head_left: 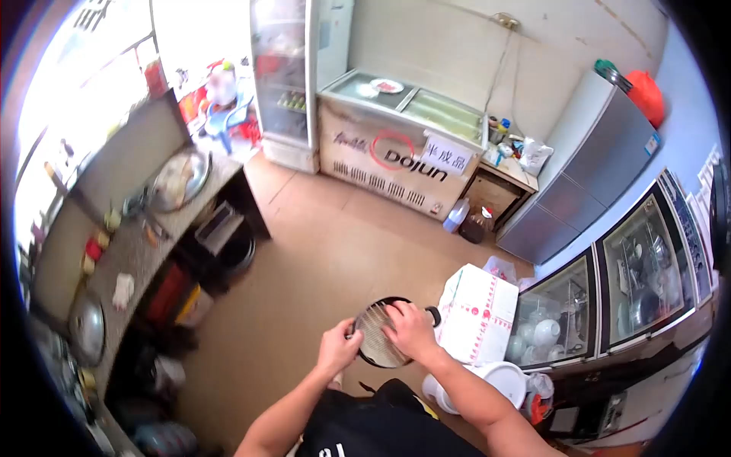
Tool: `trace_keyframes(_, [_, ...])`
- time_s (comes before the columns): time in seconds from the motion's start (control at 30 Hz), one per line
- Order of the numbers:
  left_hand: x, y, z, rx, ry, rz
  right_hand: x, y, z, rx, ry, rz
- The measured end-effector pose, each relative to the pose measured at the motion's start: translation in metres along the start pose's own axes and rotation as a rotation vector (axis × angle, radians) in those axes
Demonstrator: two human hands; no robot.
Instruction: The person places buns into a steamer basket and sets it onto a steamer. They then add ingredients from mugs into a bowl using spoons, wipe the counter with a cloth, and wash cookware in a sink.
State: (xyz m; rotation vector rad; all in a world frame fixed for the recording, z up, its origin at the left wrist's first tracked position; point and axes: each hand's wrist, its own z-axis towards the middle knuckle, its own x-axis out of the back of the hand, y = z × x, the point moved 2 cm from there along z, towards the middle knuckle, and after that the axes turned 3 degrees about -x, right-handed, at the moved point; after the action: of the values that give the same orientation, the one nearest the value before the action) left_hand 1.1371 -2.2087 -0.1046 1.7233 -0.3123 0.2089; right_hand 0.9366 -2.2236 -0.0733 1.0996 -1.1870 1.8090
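Low in the middle of the head view is a round, black-rimmed pan-like thing (375, 341) with a pale, ridged or wire-lined inside. A black knob or handle end sticks out at its right. My left hand (340, 346) is closed on the left part of its rim. My right hand (410, 329) reaches over from the right, with bent fingers and thumb apart, touching the ridged inside. Whether anything small lies under those fingertips, I cannot tell.
On the left runs a counter (135, 263) with a tray (181, 179) and a metal lid (87, 327). To my right stand a white box (476, 312), a white bucket (502, 385) and glass-door cabinets (560, 316). A chest freezer (381, 152) and grey fridge (575, 183) line the back.
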Motion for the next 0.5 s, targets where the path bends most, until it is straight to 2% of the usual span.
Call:
trace_keyframes(0.1, [-0.002,0.024,0.068,-0.050,-0.131,0.008,0.010,0.025,0.053,-0.258,-0.043,-0.008])
trace_keyframes(0.2, [-0.015,0.053,0.128,-0.044,-0.259,-0.012,0.012,0.072,0.093,-0.374,0.122,0.144])
trace_keyframes(0.33, [-0.048,0.070,0.213,-0.063,-0.318,0.023,0.028,0.123,0.147,-0.465,0.213,0.085])
trace_keyframes(0.43, [-0.070,0.086,0.283,-0.048,-0.383,0.030,0.028,0.163,0.185,-0.641,0.239,-0.044])
trace_keyframes(0.5, [-0.086,0.093,0.333,-0.070,-0.365,-0.004,0.026,0.196,0.221,-0.581,0.362,-0.107])
